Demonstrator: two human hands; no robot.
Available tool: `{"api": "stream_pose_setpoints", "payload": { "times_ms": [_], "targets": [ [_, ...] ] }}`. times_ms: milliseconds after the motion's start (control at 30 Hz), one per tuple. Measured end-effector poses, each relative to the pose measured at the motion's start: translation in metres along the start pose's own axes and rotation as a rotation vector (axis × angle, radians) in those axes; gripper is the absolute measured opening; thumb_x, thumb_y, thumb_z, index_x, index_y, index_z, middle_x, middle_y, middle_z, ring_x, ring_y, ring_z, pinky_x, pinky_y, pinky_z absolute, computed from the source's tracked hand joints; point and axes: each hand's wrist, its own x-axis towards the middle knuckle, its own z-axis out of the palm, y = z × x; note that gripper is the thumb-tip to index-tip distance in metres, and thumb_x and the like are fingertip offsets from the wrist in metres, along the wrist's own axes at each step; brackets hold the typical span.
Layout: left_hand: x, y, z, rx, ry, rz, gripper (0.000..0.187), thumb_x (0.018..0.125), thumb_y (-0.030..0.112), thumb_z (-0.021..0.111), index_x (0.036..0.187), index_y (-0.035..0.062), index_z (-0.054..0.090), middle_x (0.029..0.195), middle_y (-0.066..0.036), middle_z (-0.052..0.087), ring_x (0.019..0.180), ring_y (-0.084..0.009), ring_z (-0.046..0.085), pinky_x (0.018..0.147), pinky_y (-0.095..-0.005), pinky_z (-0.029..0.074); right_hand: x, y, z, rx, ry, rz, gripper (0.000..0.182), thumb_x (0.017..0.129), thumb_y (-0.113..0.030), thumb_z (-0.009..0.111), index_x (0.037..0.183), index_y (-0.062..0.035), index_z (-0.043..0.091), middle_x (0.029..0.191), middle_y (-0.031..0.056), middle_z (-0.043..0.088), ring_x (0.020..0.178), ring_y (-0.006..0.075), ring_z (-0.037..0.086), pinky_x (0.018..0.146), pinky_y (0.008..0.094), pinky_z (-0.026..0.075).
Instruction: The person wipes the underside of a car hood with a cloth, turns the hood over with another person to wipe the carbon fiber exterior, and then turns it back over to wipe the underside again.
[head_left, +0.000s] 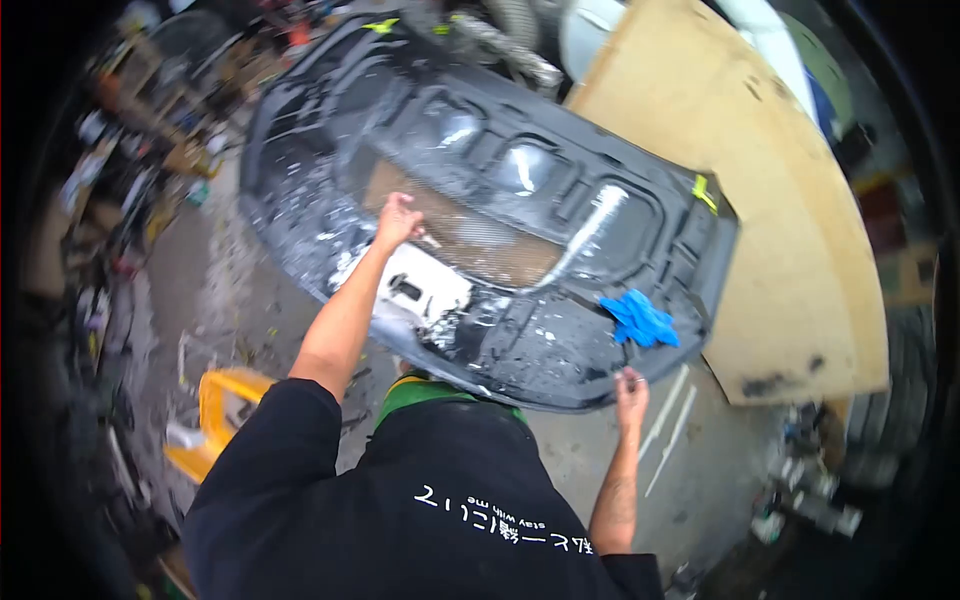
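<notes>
A large dark panel [480, 170], shaped like a car hood seen from its underside, lies in front of me with wet-looking, shiny patches. My left hand [398, 220] is over its middle, beside a brown mesh-like area [500, 255]; the fingers are curled together, and a small pale thing shows near them, too blurred to name. Below that hand is a white patch [435, 285] with a dark opening. My right hand [630, 385] is at the panel's near right edge, fingers bent, its contents too small to make out. A crumpled blue cloth or glove [642, 320] lies just beyond it.
A big tan board [770, 230] stands to the right behind the panel. A yellow frame-like part [212, 420] lies on the floor at the lower left. Cluttered parts and boxes [130, 75] fill the left side. Thin white strips [672, 440] lie at the right.
</notes>
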Motion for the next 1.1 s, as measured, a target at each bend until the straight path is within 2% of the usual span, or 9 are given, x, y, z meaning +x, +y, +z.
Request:
{"api": "stream_pose_setpoints", "payload": {
  "times_ms": [133,267,333,467,500,600,667,1000,1100],
  "targets": [
    [-0.056,0.007,-0.076,0.110,0.120,0.116,0.029,0.084,0.008,0.062,0.110,-0.0011,0.054,0.080,-0.010,0.065,0.057,-0.0148,0.065,0.050,-0.0283,0.053,0.104,-0.017,0.018,-0.432,0.151,-0.308,0.071,0.079,-0.026,0.080,0.142,-0.0154,0.049,0.143,0.0254,0.041,0.127,0.0444,0.043,0.108,0.0501,0.035],
    [-0.086,-0.003,-0.108,0.236,0.225,0.009,0.016,0.084,0.010,0.063,0.095,-0.0013,0.065,0.078,-0.008,0.066,0.057,-0.0136,0.063,0.052,-0.0286,0.054,0.145,-0.023,0.029,-0.553,0.184,-0.270,0.072,0.078,-0.026,0.080,0.142,-0.0207,0.049,0.140,0.0258,0.042,0.125,0.0465,0.044,0.107,0.0525,0.035],
    [-0.087,-0.004,-0.104,0.232,0.167,0.111,0.014,0.084,0.010,0.065,0.094,0.0001,0.066,0.077,-0.007,0.066,0.060,-0.0133,0.063,0.052,-0.0281,0.054,0.159,-0.025,0.022,-0.579,0.026,-0.016,0.062,0.078,-0.024,0.080,0.134,-0.0173,0.054,0.134,0.0252,0.048,0.121,0.0453,0.047,0.104,0.0525,0.037],
    [-0.062,-0.009,-0.067,0.527,0.073,0.372,0.015,0.079,0.005,0.066,0.094,0.0017,0.067,0.086,-0.012,0.066,0.083,-0.0266,0.067,0.076,-0.0369,0.056,0.148,-0.033,0.010,-0.336,0.115,-0.227,0.039,0.083,-0.018,0.074,0.118,-0.0073,0.060,0.102,0.0224,0.064,0.097,0.0393,0.061,0.087,0.0472,0.046],
    [-0.054,-0.007,-0.053,0.514,0.071,0.368,0.015,0.079,0.005,0.066,0.094,0.0017,0.067,0.086,-0.012,0.066,0.083,-0.0266,0.067,0.076,-0.0369,0.056,0.137,-0.035,0.008,-0.365,0.184,-0.298,0.032,0.087,-0.015,0.071,0.114,-0.0032,0.060,0.093,0.0170,0.065,0.087,0.0315,0.062,0.082,0.0410,0.048],
    [-0.025,-0.005,-0.018,0.690,-0.125,0.353,0.020,0.077,0.004,0.065,0.097,0.0043,0.067,0.099,-0.015,0.064,0.101,-0.0337,0.063,0.090,-0.0423,0.051,0.089,-0.048,-0.008,0.046,0.163,-0.279,0.028,0.091,-0.015,0.069,0.113,-0.0013,0.059,0.094,0.0108,0.063,0.087,0.0220,0.059,0.081,0.0352,0.047],
    [0.001,-0.024,0.005,0.831,-0.215,0.408,0.029,0.075,0.001,0.066,0.103,0.0075,0.066,0.105,-0.014,0.058,0.104,-0.0345,0.060,0.090,-0.0436,0.049,0.035,-0.085,-0.025,-0.033,0.189,-0.154,0.029,0.095,-0.019,0.066,0.115,-0.0012,0.057,0.094,0.0050,0.060,0.086,0.0130,0.054,0.077,0.0279,0.045],
    [0.062,-0.042,0.019,1.227,-0.756,0.223,0.031,0.075,0.005,0.072,0.104,0.0037,0.061,0.125,-0.020,0.059,0.119,-0.0407,0.054,0.098,-0.0479,0.047,-0.116,-0.075,-0.050,0.124,0.409,0.180,0.030,0.094,-0.020,0.068,0.116,-0.0033,0.056,0.095,0.0048,0.059,0.085,0.0124,0.055,0.074,0.0277,0.047],
    [0.067,-0.058,0.015,1.236,-0.760,0.511,0.047,0.070,0.017,0.081,0.109,0.0040,0.058,0.116,-0.023,0.061,0.114,-0.0416,0.056,0.094,-0.0496,0.048,-0.125,-0.084,-0.045,0.184,0.466,0.226,0.028,0.091,-0.018,0.070,0.112,-0.0044,0.057,0.091,0.0038,0.061,0.084,0.0113,0.056,0.074,0.0276,0.048]
  ]
}}
